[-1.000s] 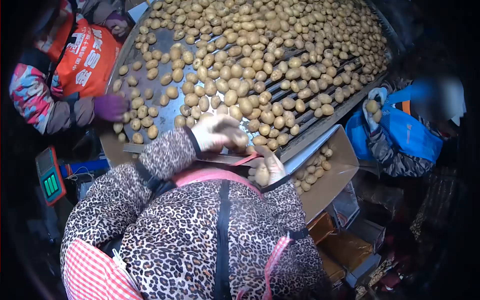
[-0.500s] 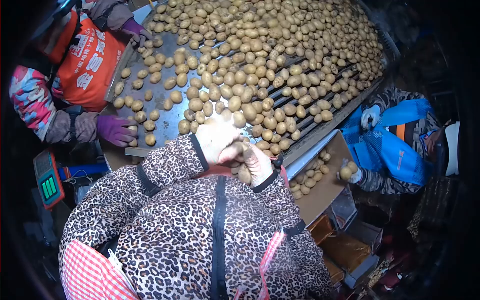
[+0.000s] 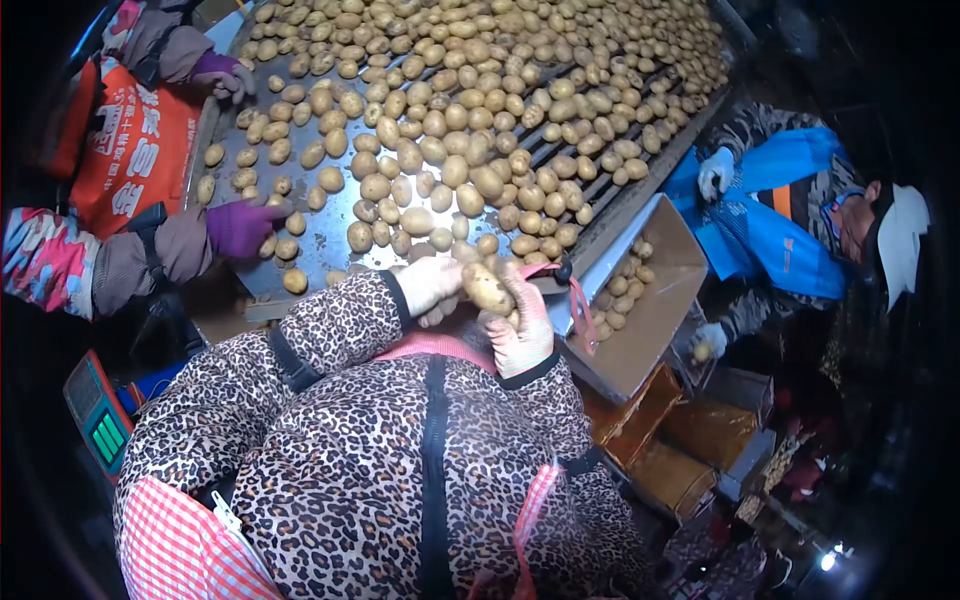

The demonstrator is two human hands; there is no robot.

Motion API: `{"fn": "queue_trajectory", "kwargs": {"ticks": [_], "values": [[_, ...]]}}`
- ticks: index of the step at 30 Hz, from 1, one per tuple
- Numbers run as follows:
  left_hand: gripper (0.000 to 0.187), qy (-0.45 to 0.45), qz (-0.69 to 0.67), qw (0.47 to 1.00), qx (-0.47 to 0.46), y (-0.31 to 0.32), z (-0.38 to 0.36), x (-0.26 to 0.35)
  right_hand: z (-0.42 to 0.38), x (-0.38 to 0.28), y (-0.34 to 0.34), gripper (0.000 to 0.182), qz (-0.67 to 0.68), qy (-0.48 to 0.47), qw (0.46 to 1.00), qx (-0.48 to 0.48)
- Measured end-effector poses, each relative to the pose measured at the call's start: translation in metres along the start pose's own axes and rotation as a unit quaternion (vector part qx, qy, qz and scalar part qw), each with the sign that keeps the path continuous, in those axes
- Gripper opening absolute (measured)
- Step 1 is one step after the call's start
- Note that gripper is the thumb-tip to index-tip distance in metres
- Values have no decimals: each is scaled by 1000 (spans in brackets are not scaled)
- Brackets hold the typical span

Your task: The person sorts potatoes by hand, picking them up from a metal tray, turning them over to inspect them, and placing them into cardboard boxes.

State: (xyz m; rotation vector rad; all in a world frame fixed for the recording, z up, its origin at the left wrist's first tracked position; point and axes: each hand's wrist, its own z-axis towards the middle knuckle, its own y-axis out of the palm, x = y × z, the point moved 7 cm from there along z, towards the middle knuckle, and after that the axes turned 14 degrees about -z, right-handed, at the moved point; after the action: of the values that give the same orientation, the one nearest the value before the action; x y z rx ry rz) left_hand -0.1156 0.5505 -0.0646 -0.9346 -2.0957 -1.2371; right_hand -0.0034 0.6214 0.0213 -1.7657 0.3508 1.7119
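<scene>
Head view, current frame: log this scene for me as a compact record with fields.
left hand: left hand beside the right; grip unclear
right hand: right hand holding a large oval yellow-brown potato
work surface: grey metal table with dark slats, bearing many loose yellow-brown potatoes
container: open brown cardboard box at the table's right, potatoes inside
people nearby: person in red-orange apron, left, with purple gloves; person in blue apron, right
device: red-edged device with green-lit display, lower left
</scene>
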Motion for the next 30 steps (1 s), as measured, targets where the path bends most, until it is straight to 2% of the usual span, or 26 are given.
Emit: {"fn": "queue_trajectory", "kwargs": {"ticks": [1,2,3,4,5,6,7,8,10,11,12,13,16,17,18,20,21,22,24,25,26,27,28,29,30], "values": [[40,120,204,970,-59,1,-7,5,-4,0,-5,65,37,7,999,17],[50,236,396,880,-114,29,-25,31,-8,0,-11,67,75,11,997,33],[63,72,536,836,-96,28,-33,32,-16,8,-20,62,45,3,997,56],[67,193,544,812,-84,35,-34,38,-23,7,-26,59,-7,-15,998,61],[70,176,328,922,-110,35,-31,33,-30,5,-31,57,-57,-31,996,68],[73,141,91,977,-129,34,-29,26,-38,2,-36,56,-105,-42,991,75],[78,107,10,979,-171,46,-26,25,-42,-18,-38,57,-189,-88,976,71],[74,3,-79,981,-177,58,-29,9,-49,-20,-40,59,-263,-144,952,62],[71,71,-18,984,-160,81,-34,4,-68,-12,-45,58,-238,-151,957,66],[66,83,-22,983,-160,91,-41,3,-81,4,-51,59,-88,-90,989,83],[67,87,-84,978,-171,104,-49,0,-97,21,-54,60,65,-32,992,100],[67,83,-92,977,-174,113,-54,-6,-113,28,-55,72,177,24,977,113],[67,56,-97,980,-162,130,-59,-43,-147,24,-55,74,83,-45,989,117],[66,42,-90,981,-165,135,-58,-60,-155,19,-63,66,-92,-96,979,154],[64,24,-84,982,-168,139,-59,-73,-167,12,-71,57,-206,-90,960,166],[59,51,-29,984,-167,140,-58,-92,-184,27,-75,54,-278,-62,947,146],[56,72,25,986,-149,134,-57,-105,-189,61,-70,50,-189,-48,973,121],[54,94,77,983,-137,131,-52,-116,-201,66,-71,49,-165,-55,971,164],[55,71,52,990,-109,130,-41,-131,-199,81,-75,44,-102,-66,981,151],[57,87,24,986,-143,139,-38,-136,-197,127,-74,43,-44,-59,984,160],[59,108,-4,979,-171,145,-37,-137,-206,144,-77,45,224,42,972,66],[65,102,8,982,-160,140,-36,-133,-223,159,-80,49,468,178,865,37],[61,125,14,981,-149,131,-31,-129,-233,165,-88,66,626,125,769,25],[58,149,15,981,-121,110,-23,-119,-253,172,-104,79,630,134,760,89],[55,172,16,981,-93,92,-16,-109,-271,176,-119,81,639,87,752,134]]}}
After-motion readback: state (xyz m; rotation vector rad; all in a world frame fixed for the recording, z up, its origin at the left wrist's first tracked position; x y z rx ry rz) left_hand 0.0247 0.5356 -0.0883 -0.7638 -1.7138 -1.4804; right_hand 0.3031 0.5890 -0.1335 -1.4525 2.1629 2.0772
